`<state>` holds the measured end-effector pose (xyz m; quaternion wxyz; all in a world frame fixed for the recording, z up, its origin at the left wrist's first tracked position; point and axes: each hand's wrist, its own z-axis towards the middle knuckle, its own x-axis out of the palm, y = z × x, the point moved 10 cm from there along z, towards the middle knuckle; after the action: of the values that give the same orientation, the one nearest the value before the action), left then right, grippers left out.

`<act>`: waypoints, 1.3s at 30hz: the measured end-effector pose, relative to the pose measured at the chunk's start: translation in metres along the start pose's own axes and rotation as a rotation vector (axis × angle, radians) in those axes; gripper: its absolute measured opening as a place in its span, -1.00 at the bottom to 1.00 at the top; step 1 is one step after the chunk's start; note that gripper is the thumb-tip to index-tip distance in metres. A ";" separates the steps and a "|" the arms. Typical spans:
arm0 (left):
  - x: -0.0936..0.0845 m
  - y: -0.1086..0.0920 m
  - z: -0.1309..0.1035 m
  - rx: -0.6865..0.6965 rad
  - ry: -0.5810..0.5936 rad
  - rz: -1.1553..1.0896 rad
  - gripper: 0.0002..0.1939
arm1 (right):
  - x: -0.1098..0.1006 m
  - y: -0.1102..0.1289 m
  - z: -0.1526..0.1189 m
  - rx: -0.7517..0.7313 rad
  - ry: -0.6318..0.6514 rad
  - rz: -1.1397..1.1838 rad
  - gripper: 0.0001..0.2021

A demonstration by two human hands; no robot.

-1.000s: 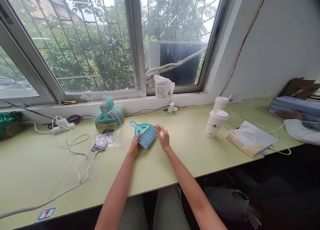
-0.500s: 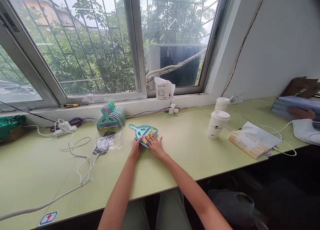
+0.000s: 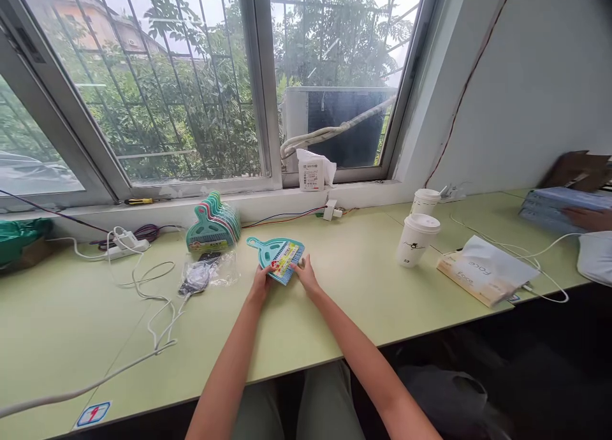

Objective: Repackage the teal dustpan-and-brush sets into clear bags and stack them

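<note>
The left hand [image 3: 261, 283] pinches the near left edge of the blue-green dustpan and brush set [image 3: 268, 250] in its fingers. The right hand [image 3: 307, 274] has its fingers on the right edge. A yellow label [image 3: 287, 257] lies across the bristles. Far left on the table [image 3: 363, 287], more sets [image 3: 210, 231] stand in a row.

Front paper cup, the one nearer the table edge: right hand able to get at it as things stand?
Probably yes. Only bare tabletop shows between the right hand and the front cup, and the rear cup is behind it. The hand is at the dustpan set, though.
</note>
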<state>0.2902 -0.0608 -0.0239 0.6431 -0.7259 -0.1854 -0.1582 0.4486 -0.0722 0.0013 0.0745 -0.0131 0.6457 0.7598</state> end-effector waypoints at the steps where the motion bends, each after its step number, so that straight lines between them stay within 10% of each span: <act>1: 0.003 0.000 -0.001 -0.003 0.016 0.003 -0.54 | 0.004 -0.008 0.001 0.078 0.047 0.180 -0.47; 8: 0.019 -0.020 -0.013 0.076 0.137 0.230 -0.68 | 0.001 -0.022 0.001 0.271 0.052 0.646 -0.64; 13: -0.028 -0.090 -0.034 0.573 -0.377 0.762 -0.76 | -0.014 -0.016 0.003 0.231 0.025 0.668 -0.60; 16: -0.052 -0.096 -0.040 0.594 -0.570 0.887 -0.60 | -0.023 -0.020 0.004 0.255 -0.020 0.674 -0.61; 24: 0.005 -0.050 -0.021 0.456 -0.115 1.461 -0.69 | -0.034 -0.037 0.007 0.330 -0.113 0.706 -0.63; 29: -0.003 -0.060 -0.025 0.521 -0.252 1.642 -0.54 | -0.036 -0.041 0.005 0.391 -0.120 0.675 -0.66; 34: -0.003 -0.045 -0.017 0.524 -0.071 1.679 -0.61 | -0.037 -0.037 0.003 0.405 -0.104 0.628 -0.67; 39: -0.010 -0.065 -0.025 0.643 -0.306 1.640 -0.59 | -0.042 -0.034 0.002 0.376 -0.095 0.605 -0.69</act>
<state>0.2510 -0.0792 0.0319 0.6947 -0.4283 0.2727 0.5096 0.4952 -0.0688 -0.0265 -0.1227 0.2280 0.7446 0.6153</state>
